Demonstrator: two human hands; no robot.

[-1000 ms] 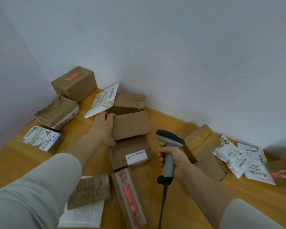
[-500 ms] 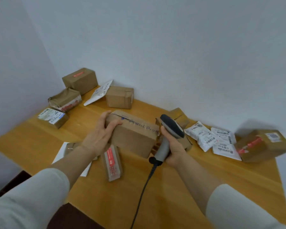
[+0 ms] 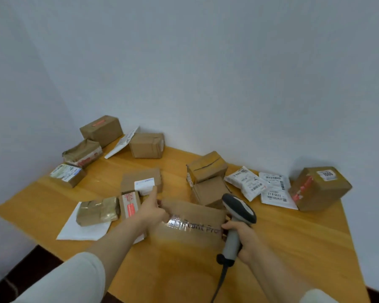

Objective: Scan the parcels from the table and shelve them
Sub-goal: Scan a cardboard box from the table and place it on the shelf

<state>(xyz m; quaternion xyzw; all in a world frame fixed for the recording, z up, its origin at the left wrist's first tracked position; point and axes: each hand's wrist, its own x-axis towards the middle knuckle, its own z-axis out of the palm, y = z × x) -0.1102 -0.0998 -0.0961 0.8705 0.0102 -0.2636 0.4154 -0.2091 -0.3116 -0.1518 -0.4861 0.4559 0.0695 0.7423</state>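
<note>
Head view. The left hand [image 3: 152, 212] grips the left end of a brown cardboard box [image 3: 190, 226], thumb raised, the other fingers hidden behind it. The right hand [image 3: 243, 237] has its fingers curled round the grey handle of a scanner [image 3: 239, 208] — its dark head beside the box's right end, its cable trailing down. The box, with printed lettering on its taped face, sits between the two hands over the near part of the counter [image 3: 293, 237]. Other parcels — brown boxes and white mailers [image 3: 249, 182] — lie farther back.
</note>
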